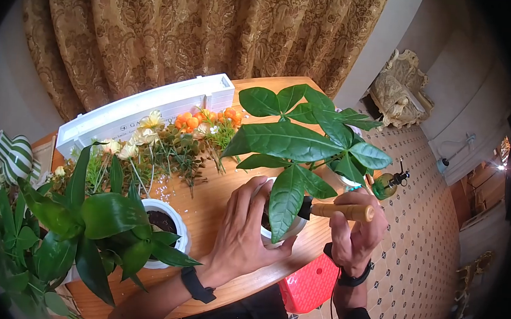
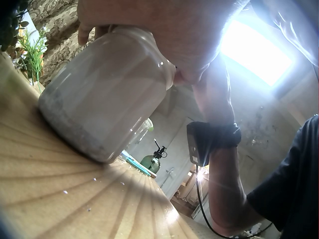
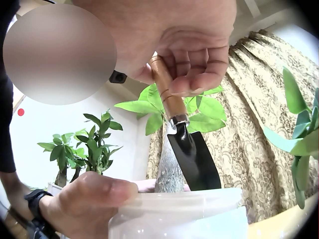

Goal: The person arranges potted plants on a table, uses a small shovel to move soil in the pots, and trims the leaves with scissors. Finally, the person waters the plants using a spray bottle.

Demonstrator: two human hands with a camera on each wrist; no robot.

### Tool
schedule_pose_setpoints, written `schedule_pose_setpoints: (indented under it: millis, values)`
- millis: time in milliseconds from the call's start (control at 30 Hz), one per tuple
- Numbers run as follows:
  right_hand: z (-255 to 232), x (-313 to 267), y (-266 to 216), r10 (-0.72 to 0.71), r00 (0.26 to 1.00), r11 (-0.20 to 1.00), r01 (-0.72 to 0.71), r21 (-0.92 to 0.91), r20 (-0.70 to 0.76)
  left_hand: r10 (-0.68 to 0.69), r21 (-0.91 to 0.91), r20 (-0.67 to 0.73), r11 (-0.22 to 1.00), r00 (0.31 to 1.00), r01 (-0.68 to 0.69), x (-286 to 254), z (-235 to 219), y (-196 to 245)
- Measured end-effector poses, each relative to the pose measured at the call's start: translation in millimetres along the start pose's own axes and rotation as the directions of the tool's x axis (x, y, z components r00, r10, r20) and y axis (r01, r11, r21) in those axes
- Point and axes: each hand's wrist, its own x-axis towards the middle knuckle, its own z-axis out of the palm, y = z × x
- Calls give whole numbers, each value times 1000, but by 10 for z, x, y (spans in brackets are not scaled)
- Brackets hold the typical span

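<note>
At the mouth of the white pot (image 3: 164, 214), on its right side, my right hand (image 1: 358, 235) holds a wooden-handled trowel (image 1: 343, 211), fingers and thumb bent around the handle. The tool's long axis runs from my grip leftward and down to the pot; its black blade (image 3: 197, 162) points past the rim beside the plant's trunk (image 3: 171, 169). The rim hides the tip, so I cannot tell whether it meets soil. My left hand (image 1: 244, 230) grips the pot at its left side, thumb by the near rim. The right is the hand nearer the trowel.

Above the pot spread broad leaves (image 1: 292, 140). Left of the pot stands a second pot (image 1: 183, 231) holding dark soil. Beyond the pot and to its left lie orange berries (image 1: 192, 121) and, farther back, a white planter box (image 1: 91, 131). Printed on the box: a round emblem, then "GA"; flowers cover what follows, and the smaller line beneath cannot be read with certainty. Beyond the pot to its right is a green spray bottle (image 1: 386, 186), no legible marking.
</note>
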Motion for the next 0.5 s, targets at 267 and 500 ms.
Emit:
schedule_pose_setpoints:
  millis: [267,500]
  values:
    - [8,9,15,-7,1000,1000,8,-21,22,18,5,-15,1000,1000,-18,-3,33,-29]
    - [12,-13,16,14,999,1000,-14,-25,30,-11,-5,9,1000,1000,11,1,7,-5]
